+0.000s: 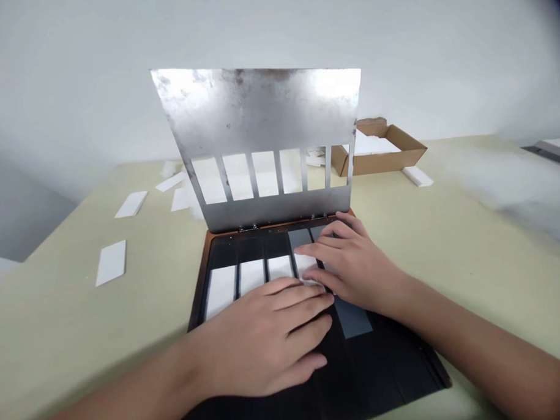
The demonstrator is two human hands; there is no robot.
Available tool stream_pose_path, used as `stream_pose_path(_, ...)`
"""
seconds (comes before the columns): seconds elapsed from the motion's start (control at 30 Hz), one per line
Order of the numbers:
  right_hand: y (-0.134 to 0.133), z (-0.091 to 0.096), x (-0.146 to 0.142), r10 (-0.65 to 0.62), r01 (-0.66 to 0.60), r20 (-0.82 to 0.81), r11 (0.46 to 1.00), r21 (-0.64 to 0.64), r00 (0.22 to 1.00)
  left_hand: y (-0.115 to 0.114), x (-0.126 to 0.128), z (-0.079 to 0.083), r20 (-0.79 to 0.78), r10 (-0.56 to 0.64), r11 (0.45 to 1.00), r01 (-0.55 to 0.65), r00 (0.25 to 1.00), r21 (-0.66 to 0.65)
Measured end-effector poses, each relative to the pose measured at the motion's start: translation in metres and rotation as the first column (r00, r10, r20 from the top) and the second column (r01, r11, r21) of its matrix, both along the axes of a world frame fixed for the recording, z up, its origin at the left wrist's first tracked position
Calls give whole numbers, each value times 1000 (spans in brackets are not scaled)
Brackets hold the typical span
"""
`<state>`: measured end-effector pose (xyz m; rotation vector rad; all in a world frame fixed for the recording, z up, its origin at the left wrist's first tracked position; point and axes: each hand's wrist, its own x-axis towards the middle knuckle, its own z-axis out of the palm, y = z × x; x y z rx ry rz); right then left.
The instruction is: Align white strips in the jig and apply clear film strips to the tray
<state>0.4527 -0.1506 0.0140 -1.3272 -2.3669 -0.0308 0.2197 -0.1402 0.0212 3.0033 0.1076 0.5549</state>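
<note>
A black slotted base [378, 378] lies on the table with its hinged metal frame [267, 112] raised upright behind it. White cards [222, 285] sit side by side in the base's slots. My left hand [266, 333] lies flat over the lower ends of the cards, fingers stretched to the right. To its upper right, my right hand [350, 256] has its fingers spread, with the index finger and thumb touching a white card [304, 264] in the slot there. A grey strip [355, 317] shows below the right hand. Part of the cards is hidden under my hands.
Loose white cards [111, 263] are scattered on the pale yellow table [492, 239] at left. Behind the frame at right stands a cardboard box [383, 162] holding white sheets, with a small white piece [417, 176] beside it. A white wall rises behind.
</note>
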Motion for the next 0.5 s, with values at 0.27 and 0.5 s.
stream_pose_path(0.27, 1, -4, 2, 26, -26, -13, 1000, -7, 1000, -3, 1, -2, 0, 144, 989, -144, 990, -41)
stream_pose_path(0.5, -2, 3, 2, 52, -54, -36, 998, -44, 998, -1, -1, -2, 26, 93, 996, -93, 995, -14)
